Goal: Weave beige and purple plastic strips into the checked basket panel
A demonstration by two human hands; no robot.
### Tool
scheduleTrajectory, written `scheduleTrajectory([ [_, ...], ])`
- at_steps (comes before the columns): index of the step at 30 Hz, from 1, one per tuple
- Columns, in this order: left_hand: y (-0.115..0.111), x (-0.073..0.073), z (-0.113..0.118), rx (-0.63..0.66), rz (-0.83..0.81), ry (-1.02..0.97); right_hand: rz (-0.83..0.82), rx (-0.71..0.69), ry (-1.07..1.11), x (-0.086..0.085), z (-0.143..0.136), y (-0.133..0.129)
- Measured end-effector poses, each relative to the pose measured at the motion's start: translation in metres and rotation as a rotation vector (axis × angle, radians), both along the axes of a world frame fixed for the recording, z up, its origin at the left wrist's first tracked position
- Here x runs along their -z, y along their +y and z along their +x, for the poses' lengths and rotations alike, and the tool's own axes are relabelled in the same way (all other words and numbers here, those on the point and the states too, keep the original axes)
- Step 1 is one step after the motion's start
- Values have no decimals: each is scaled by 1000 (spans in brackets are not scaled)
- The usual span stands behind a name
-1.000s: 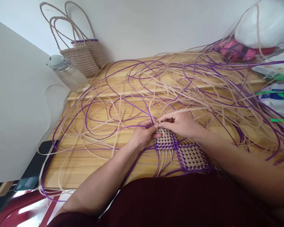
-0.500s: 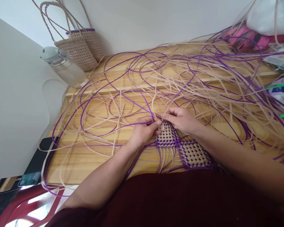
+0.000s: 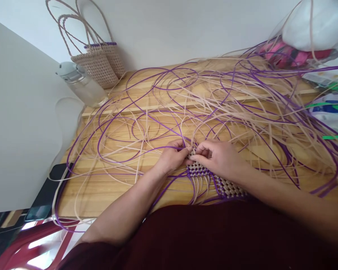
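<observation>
A woven piece of beige and purple strands [image 3: 198, 169] lies near the table's front edge, with a second checkered section [image 3: 230, 188] joined at its lower right. My left hand [image 3: 173, 157] pinches the upper left corner of the piece, thumb on top, where purple strands come out. My right hand [image 3: 221, 157] is closed over the upper part of the weave, its thumb and forefinger pressed together close to my left thumb. Whatever lies between the right fingertips is too small to make out. Part of the weave is hidden under the right hand.
Long loose purple and beige strands [image 3: 214, 99] spread over the wooden table [image 3: 101, 202]. At the back left stand a bottle [image 3: 86, 88] and woven bags [image 3: 98, 69]. A phone [image 3: 45, 195] lies at the left edge; plastic bags [image 3: 312, 30] sit at the back right.
My right hand has come down from the weave's top edge onto its upper part. My left hand keeps its pinch at the corner. The camera view has shifted slightly.
</observation>
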State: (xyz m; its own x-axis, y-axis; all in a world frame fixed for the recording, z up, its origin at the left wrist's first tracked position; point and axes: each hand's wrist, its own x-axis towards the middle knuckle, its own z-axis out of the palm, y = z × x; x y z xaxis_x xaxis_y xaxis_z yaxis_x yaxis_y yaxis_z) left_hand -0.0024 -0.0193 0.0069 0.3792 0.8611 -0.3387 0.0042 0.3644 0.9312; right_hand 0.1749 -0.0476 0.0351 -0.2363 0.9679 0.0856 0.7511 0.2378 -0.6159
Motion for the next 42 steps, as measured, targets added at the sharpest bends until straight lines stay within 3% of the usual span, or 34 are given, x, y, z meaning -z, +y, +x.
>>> scheduleTrajectory([
  [5, 2, 2, 4, -66, -22, 3, 214, 21, 25, 14, -9, -7],
  [10, 5, 6, 5, -135, -60, 6, 39, -40, 120, 16, 1, -31],
  [13, 5, 6, 4, -123, -73, -38, 75, -62, 216, 13, 4, -41],
  [16, 5, 5, 3, -111, -73, -68, 97, -119, 281, 14, 2, -40],
  [22, 6, 5, 2, -109, -98, -65, 39, -210, 192, 23, 3, -32],
  [29, 5, 0, 2, -59, -76, 0, 55, -160, 180, 26, 2, -32],
  [34, 2, 9, 8, -154, 66, 157, 83, -129, 68, 31, -1, -34],
  [42, 6, -4, -1, -68, -103, -53, 36, -113, 125, 30, 0, -35],
])
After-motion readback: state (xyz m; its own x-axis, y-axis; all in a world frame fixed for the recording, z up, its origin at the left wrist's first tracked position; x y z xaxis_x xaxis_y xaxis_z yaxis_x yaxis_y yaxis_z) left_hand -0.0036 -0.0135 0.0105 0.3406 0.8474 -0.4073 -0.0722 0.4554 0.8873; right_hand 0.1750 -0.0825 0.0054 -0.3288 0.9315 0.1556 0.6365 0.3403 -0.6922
